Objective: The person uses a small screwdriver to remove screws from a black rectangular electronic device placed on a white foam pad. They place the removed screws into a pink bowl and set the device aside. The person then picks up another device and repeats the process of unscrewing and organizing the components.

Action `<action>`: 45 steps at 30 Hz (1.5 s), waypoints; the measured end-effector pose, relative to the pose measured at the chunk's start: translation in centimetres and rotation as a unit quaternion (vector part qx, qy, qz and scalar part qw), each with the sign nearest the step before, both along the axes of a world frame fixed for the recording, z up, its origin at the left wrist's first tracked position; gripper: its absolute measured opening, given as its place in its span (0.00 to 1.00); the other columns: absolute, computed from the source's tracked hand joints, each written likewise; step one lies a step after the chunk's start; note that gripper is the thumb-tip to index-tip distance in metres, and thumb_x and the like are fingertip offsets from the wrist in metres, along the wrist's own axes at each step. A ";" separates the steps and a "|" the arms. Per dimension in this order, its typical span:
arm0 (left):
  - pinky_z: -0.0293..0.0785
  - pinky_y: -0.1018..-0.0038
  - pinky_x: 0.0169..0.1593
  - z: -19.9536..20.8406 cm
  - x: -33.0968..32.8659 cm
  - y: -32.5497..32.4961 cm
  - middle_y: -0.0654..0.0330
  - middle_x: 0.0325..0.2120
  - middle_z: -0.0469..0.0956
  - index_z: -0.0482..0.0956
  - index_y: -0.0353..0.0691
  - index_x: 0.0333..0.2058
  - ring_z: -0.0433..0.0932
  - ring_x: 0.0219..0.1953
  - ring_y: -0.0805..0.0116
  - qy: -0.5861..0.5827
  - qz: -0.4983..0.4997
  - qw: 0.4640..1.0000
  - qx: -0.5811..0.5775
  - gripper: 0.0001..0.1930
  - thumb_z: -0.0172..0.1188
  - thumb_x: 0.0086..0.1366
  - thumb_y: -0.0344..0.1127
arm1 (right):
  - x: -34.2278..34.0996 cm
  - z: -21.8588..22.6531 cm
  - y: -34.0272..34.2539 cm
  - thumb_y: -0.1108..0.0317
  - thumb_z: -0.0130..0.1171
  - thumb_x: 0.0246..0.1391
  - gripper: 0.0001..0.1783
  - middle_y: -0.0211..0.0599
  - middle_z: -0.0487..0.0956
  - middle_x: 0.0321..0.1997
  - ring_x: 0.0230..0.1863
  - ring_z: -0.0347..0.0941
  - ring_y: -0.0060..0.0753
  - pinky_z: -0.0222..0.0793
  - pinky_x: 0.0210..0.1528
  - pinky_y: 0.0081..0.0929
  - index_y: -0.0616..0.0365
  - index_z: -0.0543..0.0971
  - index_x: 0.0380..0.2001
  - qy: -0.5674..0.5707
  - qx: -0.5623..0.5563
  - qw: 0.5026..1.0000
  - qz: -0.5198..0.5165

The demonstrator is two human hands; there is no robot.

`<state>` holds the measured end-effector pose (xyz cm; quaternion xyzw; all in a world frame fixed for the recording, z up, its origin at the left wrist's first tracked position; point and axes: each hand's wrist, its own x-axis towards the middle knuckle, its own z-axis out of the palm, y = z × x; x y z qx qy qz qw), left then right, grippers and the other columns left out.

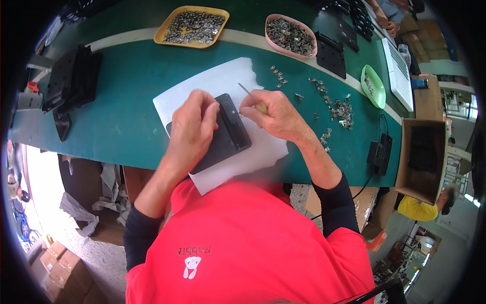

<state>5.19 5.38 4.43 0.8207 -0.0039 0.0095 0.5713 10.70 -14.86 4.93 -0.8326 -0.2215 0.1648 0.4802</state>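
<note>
A black plastic panel [235, 129] with a raised strip along its right side lies on a white foam sheet [200, 81] before me. My left hand [192, 129] is over the panel's left part. Its fingers are curled in toward the thumb; whatever they may pinch is hidden. Just right of the panel, my right hand [278, 114] is closed around a slim tool with a thin metal shaft [244, 89] and a yellowish handle [261, 107]. The shaft points up and left, away from the panel. Its exact kind is unclear.
Small metal clips [342, 111] lie loose on the green table [126, 116] to the right. A yellow tray [159, 38], a pink tray [267, 38] and a green tray [377, 103] hold metal parts. Black panels [76, 76] are stacked left; a black adapter [379, 152] sits right.
</note>
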 end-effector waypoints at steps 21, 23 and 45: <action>0.73 0.79 0.29 -3.1 -1.8 -0.9 0.58 0.26 0.80 0.74 0.32 0.35 0.77 0.23 0.76 -0.010 0.042 0.994 -0.097 0.05 0.58 0.65 0.28 | -0.9 0.9 1.1 0.66 0.60 0.59 0.09 0.23 0.72 0.17 0.15 0.63 0.11 0.56 0.16 0.13 0.62 0.76 0.32 0.180 0.030 0.981 -0.070; 0.73 0.78 0.28 -2.8 -2.0 -1.1 0.58 0.24 0.79 0.76 0.32 0.35 0.77 0.22 0.75 0.000 0.043 0.993 -0.113 0.06 0.60 0.64 0.28 | -1.4 0.5 1.4 0.67 0.59 0.58 0.08 0.24 0.73 0.18 0.16 0.64 0.12 0.59 0.17 0.15 0.62 0.77 0.33 0.159 0.055 0.983 -0.075; 0.75 0.77 0.31 -2.1 -1.5 0.0 0.59 0.28 0.81 0.80 0.33 0.38 0.79 0.27 0.73 -0.102 0.014 0.994 0.019 0.06 0.60 0.62 0.25 | 0.3 0.2 0.4 0.80 0.59 0.50 0.06 0.41 0.74 0.30 0.30 0.73 0.46 0.69 0.30 0.34 0.63 0.73 0.31 -0.219 -0.057 0.960 0.166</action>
